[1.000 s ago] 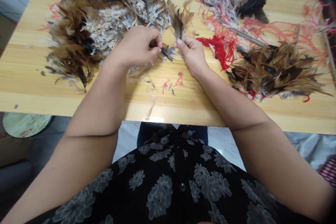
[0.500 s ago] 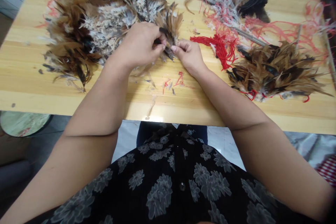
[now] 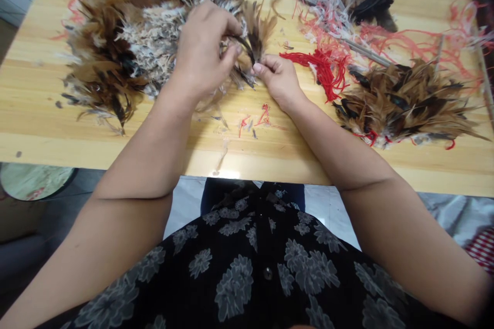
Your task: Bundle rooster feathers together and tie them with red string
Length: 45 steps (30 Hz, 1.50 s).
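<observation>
My right hand (image 3: pixel 281 79) pinches the quill ends of a small bunch of brown and dark feathers (image 3: pixel 259 28) between thumb and fingertips. The bunch fans upward, away from me. Just left of it, my left hand (image 3: pixel 206 43) has its thumb and fingers curled loosely about a slim dark feather (image 3: pixel 245 43), which bends toward the bunch; the exact contact is partly hidden. Beneath and beyond the left hand spreads a big pile of brown feathers (image 3: pixel 92 36) with pale fluffy bases (image 3: pixel 154 36).
Red strings (image 3: pixel 328 72) lie right of my right hand. Farther right is a strung row of brown feathers (image 3: pixel 405 97). Behind sit pink and white strands (image 3: pixel 328 5), a black feather clump (image 3: pixel 374 5) and a thin rod (image 3: pixel 366 54). Scraps of red thread (image 3: pixel 264 113) dot the wooden table (image 3: pixel 270 159).
My left hand has lifted slightly up and left, and its fingers have loosened, showing the dark feather. My right hand stays nearly still with its pinch; the feather bunch leans a little rightward.
</observation>
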Tool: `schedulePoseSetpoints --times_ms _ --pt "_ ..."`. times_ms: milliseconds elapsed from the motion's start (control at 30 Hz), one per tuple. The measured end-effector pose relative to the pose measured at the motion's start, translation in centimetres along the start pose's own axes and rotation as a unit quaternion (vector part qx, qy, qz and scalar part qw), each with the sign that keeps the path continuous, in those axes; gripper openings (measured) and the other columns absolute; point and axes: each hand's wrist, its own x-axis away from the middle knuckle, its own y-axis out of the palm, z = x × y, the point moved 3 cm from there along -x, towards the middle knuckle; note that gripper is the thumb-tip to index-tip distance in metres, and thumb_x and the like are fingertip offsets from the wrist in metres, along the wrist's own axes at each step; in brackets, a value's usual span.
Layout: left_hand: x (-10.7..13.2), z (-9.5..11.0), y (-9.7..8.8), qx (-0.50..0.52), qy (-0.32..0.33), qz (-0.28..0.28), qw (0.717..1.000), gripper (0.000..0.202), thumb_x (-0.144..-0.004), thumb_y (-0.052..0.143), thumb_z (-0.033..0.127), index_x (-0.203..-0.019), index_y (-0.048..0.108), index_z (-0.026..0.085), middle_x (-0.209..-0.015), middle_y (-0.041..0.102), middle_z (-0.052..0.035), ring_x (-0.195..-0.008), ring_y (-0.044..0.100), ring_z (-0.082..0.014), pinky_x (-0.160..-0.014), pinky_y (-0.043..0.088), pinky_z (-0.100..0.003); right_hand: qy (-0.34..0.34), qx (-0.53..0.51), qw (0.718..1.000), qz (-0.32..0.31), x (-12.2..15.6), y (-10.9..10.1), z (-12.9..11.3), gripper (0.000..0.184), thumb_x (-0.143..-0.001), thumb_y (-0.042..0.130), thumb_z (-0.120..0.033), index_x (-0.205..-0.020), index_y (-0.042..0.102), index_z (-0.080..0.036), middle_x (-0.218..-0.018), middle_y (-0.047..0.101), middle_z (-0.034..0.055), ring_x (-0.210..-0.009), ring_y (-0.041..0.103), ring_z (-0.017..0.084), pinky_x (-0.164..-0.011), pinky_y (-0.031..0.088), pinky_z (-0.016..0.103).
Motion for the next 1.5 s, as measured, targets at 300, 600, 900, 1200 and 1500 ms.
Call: schedulePoseSetpoints --times_ms 300,600,900,1200,1500 --pt "0.2 -1.9 1.0 0.023 0.001 -0.190 0.981 0.032 -0.093 0.073 0.060 -0.112 0.088 0.039 -0.111 0.080 -0.0099 -0.108 0.060 -0.0417 -0.102 0.045 -0.065 0.056 -0.062 0.996 0.040 -0.6 -0.7 0.6 0.047 -0.119 0.071 -0.060 -0.088 0.056 -0.027 -0.075 0.039 -0.0035 -0.079 0.051 0.016 -0.082 0.052 0.032" --pt "0.4 -3.6 4.1 -0.047 -0.005 -0.199 0.979 0.041 -0.097 0.062 0.069 -0.109 0.090 0.041 -0.106 0.076 -0.0107 -0.115 0.054 -0.0412 -0.111 0.044 -0.070 0.052 -0.072 0.995 0.049 -0.3 -0.5 0.3 0.057 -0.113 0.075 -0.073 -0.086 0.056 -0.027 -0.076 0.046 -0.0022 -0.084 0.057 0.017 -0.083 0.056 0.032" --pt "0.0 -2.2 2.2 0.036 0.003 -0.148 0.988 0.046 -0.108 0.058 0.078 -0.125 0.086 0.045 -0.120 0.087 -0.0030 -0.120 0.062 -0.0416 -0.117 0.042 -0.069 0.024 -0.039 0.998 0.036 -0.1 -0.3 0.0 0.051 -0.117 0.070 -0.061 -0.084 0.060 -0.024 -0.079 0.055 -0.0009 -0.092 0.065 0.017 -0.096 0.060 0.034" --pt "-0.1 -1.0 1.5 0.022 0.013 -0.181 0.983 0.053 -0.111 0.052 0.078 -0.131 0.088 0.045 -0.120 0.086 -0.0077 -0.131 0.064 -0.0453 -0.120 0.041 -0.072 0.003 -0.002 1.000 0.031 -0.2 -0.2 0.6 0.057 -0.115 0.071 -0.071 -0.085 0.070 -0.021 -0.083 0.064 0.0000 -0.089 0.066 0.018 -0.097 0.059 0.036" --pt "-0.1 -1.0 1.4 0.024 0.031 -0.154 0.987 0.041 -0.109 0.063 0.070 -0.116 0.088 0.038 -0.107 0.080 -0.0122 -0.128 0.062 -0.0465 -0.116 0.045 -0.068 0.014 -0.006 1.000 0.011 -0.1 0.0 0.1 0.057 -0.108 0.082 -0.071 -0.081 0.067 -0.023 -0.079 0.063 -0.0003 -0.090 0.065 0.019 -0.095 0.057 0.036"
